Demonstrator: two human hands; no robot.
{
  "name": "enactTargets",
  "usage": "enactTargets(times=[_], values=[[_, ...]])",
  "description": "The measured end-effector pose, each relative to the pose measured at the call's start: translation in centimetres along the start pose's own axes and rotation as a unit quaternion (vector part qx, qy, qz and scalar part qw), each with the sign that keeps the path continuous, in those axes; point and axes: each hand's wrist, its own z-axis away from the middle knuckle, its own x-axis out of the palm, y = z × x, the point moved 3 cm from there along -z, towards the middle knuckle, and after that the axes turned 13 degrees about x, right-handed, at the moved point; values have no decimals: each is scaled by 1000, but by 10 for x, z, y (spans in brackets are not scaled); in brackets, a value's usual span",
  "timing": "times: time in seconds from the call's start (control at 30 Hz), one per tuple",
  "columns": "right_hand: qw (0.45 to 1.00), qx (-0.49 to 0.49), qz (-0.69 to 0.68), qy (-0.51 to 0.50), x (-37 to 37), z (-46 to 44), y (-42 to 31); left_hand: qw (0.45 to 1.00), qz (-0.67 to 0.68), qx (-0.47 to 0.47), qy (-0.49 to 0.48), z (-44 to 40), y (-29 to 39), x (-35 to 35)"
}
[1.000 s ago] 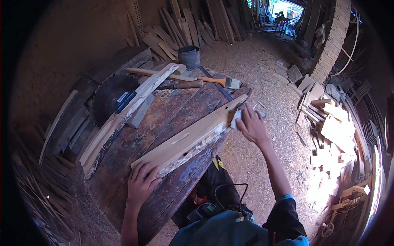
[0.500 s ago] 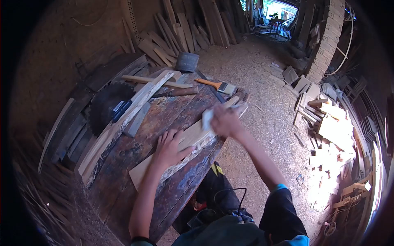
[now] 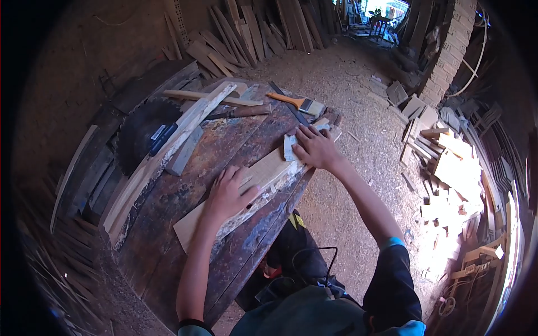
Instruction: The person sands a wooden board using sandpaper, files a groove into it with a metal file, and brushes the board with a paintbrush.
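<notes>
Left hand [image 3: 228, 196], fingers loosely spread, rests on plank [image 3: 270, 170]; right hand [image 3: 316, 148], partly curled, holds white pad [image 3: 289, 148] against plank's far end. Plank lies along table's [image 3: 151, 252] right edge, long axis near-left to far-right.

No writing is legible, even on the small label [image 3: 158, 133].

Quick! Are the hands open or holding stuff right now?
Left hand: open, resting on the wooden board.
Right hand: holding a white pad against the board.
</notes>
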Motion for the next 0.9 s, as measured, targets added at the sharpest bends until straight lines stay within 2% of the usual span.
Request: enactTargets(times=[0.07, 0.1, 0.13, 0.2, 0.27, 0.3, 0.4, 0.43, 0.47, 0.53, 0.63, 0.73, 0.77, 0.87, 0.9], values=[[999, 25, 39, -1, -3, 0, -16, 999, 9, 20, 46, -1, -5, 4], [996, -19, 41, -72, -10, 6, -31, 998, 16, 16, 57, 0, -10, 6], [988, -142, 12, -61, -8, 32, -54, 997, 23, 16, 65, -3, -11, 6], [980, -185, -65, -25, -3, 37, -52, 997, 24, 18, 71, -4, -12, 4], [993, -97, -52, -40, -3, 11, -20, 997, 20, 18, 66, 0, -10, 5], [995, -6, -67, -76, -2, -4, -1, 997, 14, 18, 67, -1, -9, 4], [988, 92, 6, -120, -29, 9, -19, 998, 4, 16, 68, -2, -8, 4], [989, -24, 65, -131, -36, 22, -35, 997, -3, 17, 69, -1, -9, 5], [989, -144, -26, 32, 0, 35, -37, 997, -11, 15, 71, -3, -10, 5], [982, -147, -69, -98, -19, 25, -21, 997, 2, 10, 70, -6, -6, 1], [993, 105, -45, 0, 8, -6, 14, 998, 9, 12, 67, -1, -5, 3], [994, -108, 13, -31, 6, 25, -23, 996, 12, 19, 81, -2, -8, 4], [979, -176, -77, -62, -9, 34, -22, 996, 14, 19, 85, -3, -8, 3], [989, 99, -77, -74, -5, -5, 26, 996, 22, 8, 83, -1, -4, -1], [990, 135, -43, 21, 15, -11, 27, 996, 27, -6, 79, -1, -5, -1]])
